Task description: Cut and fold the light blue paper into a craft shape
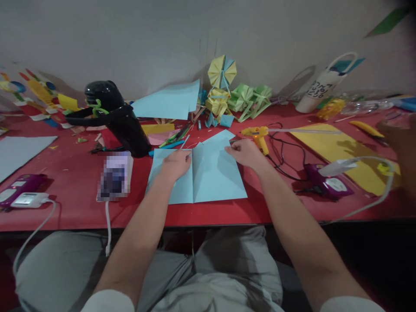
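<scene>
A light-blue sheet [217,180] lies on the red table [201,216] directly in front of the person, a crease running down its middle from the far side to the near edge. The left hand [177,164] rests on the far part of the sheet's left half, its fingers curled rather than spread; whether they grip any paper cannot be told. The right hand [245,151] is at the sheet's right edge, toward the far corner — fingers bent inward, thumb and forefinger drawn close together at the paper. Whether the edge is nipped between them is too small to tell.

Just beyond the right hand lies a yellow glue gun [259,136], a small orange light showing on its body. A black bottle [131,134] stands tilted in view beyond the left hand, and left of the sheet lies a device [115,175] with a blurred face. Farther back, by the wall — yellow folded-paper shapes [217,102] sit beside green ones [242,96].
</scene>
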A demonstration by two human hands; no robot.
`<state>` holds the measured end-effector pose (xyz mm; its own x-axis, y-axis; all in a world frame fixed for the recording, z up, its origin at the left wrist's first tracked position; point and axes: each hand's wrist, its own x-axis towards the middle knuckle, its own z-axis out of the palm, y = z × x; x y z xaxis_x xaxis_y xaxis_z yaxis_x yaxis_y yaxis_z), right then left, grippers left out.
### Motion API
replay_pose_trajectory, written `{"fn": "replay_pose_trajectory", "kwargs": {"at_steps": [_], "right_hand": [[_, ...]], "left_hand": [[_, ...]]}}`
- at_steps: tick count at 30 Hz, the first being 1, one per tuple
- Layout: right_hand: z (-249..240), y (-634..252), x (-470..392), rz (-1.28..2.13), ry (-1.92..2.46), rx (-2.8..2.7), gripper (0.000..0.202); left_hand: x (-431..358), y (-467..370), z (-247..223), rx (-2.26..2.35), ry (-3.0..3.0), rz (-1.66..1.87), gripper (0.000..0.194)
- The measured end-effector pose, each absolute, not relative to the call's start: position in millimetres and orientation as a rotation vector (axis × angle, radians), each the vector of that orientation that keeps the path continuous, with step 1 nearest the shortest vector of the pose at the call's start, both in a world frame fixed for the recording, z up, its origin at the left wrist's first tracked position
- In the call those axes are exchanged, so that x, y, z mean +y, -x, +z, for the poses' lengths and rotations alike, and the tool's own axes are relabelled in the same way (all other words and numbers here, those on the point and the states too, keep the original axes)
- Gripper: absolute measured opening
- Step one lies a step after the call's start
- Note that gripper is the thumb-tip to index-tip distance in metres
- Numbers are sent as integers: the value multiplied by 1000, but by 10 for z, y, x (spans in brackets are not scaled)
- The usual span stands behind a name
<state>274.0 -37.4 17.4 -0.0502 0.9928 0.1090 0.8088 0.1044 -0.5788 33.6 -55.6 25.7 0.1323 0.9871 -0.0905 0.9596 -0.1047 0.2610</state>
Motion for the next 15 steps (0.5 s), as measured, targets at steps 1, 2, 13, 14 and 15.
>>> {"fn": "replay_pose_trajectory", "kwargs": {"at_steps": [1, 2, 13, 14, 15], "right_hand": [[173, -2731, -372, 491, 1743, -1902, 40], [171, -2720, -368, 470, 1734, -1897, 40], [82, -2635, -361, 331, 1710, -1884, 40], [83, -2630, -366, 333, 1728, -1887, 39], [85, -2625, -370, 331, 1746, -1888, 38]], "left_hand": [[-556, -335, 265, 1920, -2155, 147, 35], [-557, -334, 273, 1932, -2155, 142, 34], [-506, -278, 180, 1931, -2124, 165, 45], [-502, -275, 168, 1932, -2132, 167, 46], [-500, -273, 160, 1933, -2138, 167, 47]]}}
